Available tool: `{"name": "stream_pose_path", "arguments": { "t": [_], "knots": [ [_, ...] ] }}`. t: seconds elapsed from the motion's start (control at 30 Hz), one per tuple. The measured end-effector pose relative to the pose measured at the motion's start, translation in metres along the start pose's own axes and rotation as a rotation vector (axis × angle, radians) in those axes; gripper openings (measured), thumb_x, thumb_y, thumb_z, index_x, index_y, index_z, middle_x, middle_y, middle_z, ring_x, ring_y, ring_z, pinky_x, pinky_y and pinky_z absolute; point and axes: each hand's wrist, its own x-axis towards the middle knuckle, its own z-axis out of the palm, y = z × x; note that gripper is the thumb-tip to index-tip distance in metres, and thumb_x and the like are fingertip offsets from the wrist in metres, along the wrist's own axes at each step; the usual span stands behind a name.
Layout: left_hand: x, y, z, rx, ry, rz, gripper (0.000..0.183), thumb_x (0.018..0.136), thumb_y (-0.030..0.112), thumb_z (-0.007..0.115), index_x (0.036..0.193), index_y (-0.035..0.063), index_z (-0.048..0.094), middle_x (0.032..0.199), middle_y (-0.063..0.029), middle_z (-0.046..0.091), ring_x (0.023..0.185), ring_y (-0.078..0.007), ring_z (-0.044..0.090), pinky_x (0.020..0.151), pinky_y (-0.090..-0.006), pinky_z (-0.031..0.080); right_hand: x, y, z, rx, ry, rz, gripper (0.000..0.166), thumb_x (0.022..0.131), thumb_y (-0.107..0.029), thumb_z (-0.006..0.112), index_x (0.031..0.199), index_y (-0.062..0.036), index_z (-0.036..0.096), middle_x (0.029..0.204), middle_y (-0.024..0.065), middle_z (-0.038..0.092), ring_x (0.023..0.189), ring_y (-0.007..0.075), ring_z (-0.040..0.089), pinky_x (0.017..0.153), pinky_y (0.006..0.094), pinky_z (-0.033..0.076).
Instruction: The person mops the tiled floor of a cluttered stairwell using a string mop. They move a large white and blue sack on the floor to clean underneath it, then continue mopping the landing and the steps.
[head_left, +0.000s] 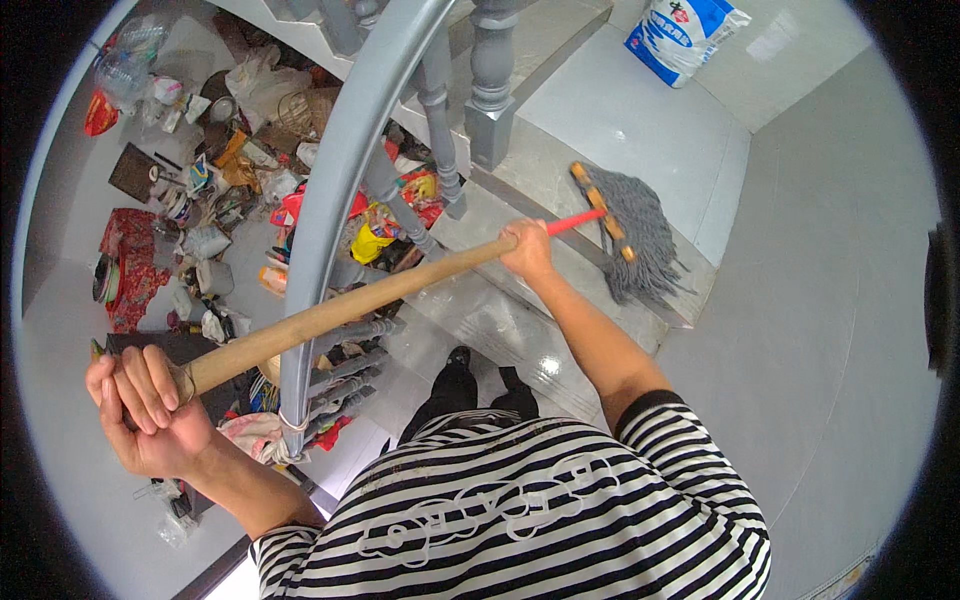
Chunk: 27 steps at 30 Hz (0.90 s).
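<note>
Both my hands are on a string mop with a long wooden handle (360, 301). At the handle's top end, past the stair railing, my left hand (146, 409) is closed around the wood. My right hand (527, 247) grips lower down, where the wood meets a red section (576, 220). The grey mop head (637, 232), with its orange-yellow clamp bar (600, 210), is spread over a tiled stair step (540, 161). The handle passes above the curved grey handrail (330, 180).
A blue and white printed sack (684, 37) stands at the upper landing by the wall. Turned grey balusters (491, 67) line the stair's left side. Beyond them lies a floor littered with bags, a red cloth (131, 262) and containers. A smooth grey wall (810, 300) curves along the right.
</note>
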Motion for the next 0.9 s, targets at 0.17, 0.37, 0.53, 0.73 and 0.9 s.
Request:
{"name": "stream_pose_path", "arguments": {
  "t": [0.17,0.37,0.53,0.73,0.9],
  "knots": [
    [-0.025,0.009,0.029,0.155,0.069,0.085,0.025,0.091,0.005,0.036,0.100,-0.0108,0.053,0.047,0.0012,0.033,0.045,-0.0080,0.032,0.048,-0.0229,0.035,0.056,0.012,0.027,0.061,-0.156,-0.158,0.010,0.060,-0.020,0.059,0.057,-0.0112,0.056,0.066,0.0102,0.059,0.073,0.0321,0.058,0.068,0.0421,0.041],
    [-0.049,0.059,0.032,0.250,0.095,0.097,0.025,0.093,0.007,0.037,0.103,-0.0097,0.052,0.048,0.0025,0.033,0.045,-0.0073,0.031,0.047,-0.0216,0.034,0.036,-0.030,0.024,0.061,-0.277,-0.094,0.013,0.061,-0.023,0.060,0.061,-0.0106,0.059,0.071,0.0131,0.062,0.074,0.0357,0.059,0.069,0.0466,0.046],
    [-0.070,0.100,0.051,0.260,0.042,0.205,0.025,0.093,0.006,0.036,0.104,-0.0103,0.051,0.047,0.0031,0.033,0.041,-0.0052,0.029,0.040,-0.0182,0.032,-0.027,-0.038,0.002,0.094,-0.320,-0.095,0.011,0.060,-0.021,0.061,0.063,-0.0108,0.059,0.065,0.0166,0.059,0.067,0.0410,0.056,0.066,0.0472,0.047],
    [-0.087,0.128,0.079,0.302,-0.109,0.306,0.026,0.094,0.007,0.037,0.107,-0.0115,0.050,0.048,0.0033,0.034,0.040,-0.0046,0.032,0.038,-0.0184,0.033,-0.093,-0.063,-0.040,0.253,-0.359,0.006,0.010,0.056,-0.013,0.060,0.065,-0.0075,0.058,0.069,0.0166,0.060,0.072,0.0404,0.058,0.064,0.0481,0.045],
    [-0.080,0.094,0.097,0.197,-0.079,0.155,0.025,0.094,0.009,0.040,0.106,-0.0084,0.052,0.050,0.0033,0.036,0.040,-0.0037,0.032,0.037,-0.0184,0.033,-0.159,-0.035,-0.066,0.221,-0.285,0.213,0.011,0.058,-0.014,0.059,0.068,-0.0079,0.061,0.070,0.0177,0.061,0.075,0.0401,0.059,0.067,0.0492,0.046]
  ]
}}
